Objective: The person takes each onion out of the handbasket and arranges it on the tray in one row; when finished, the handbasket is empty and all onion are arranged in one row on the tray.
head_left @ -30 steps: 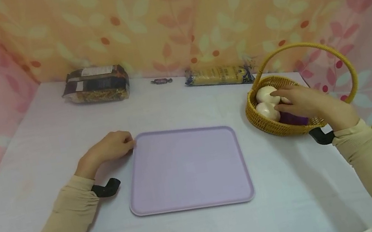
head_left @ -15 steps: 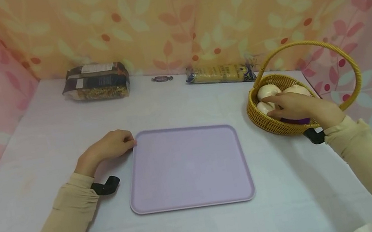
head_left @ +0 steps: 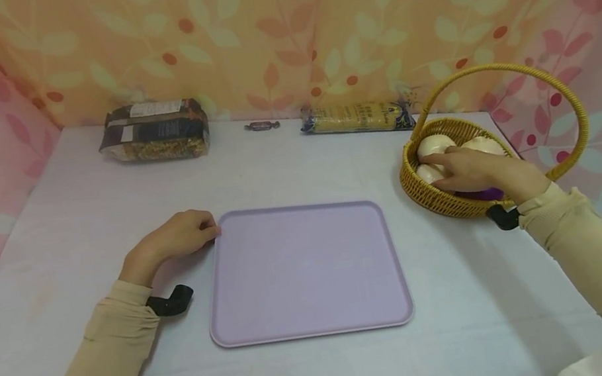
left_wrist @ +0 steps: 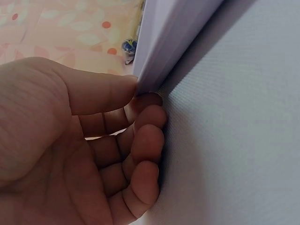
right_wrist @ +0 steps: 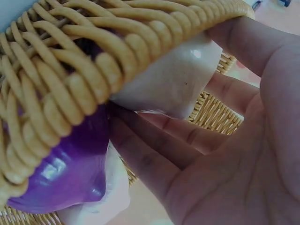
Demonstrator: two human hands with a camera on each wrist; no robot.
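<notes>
After it shifted left, the right hand [head_left: 473, 171] grips a white item [right_wrist: 168, 79].

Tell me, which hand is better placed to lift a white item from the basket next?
Right hand, probably: its grip is around a white item in the basket. The left hand is farther away, pinching the tray.
</notes>
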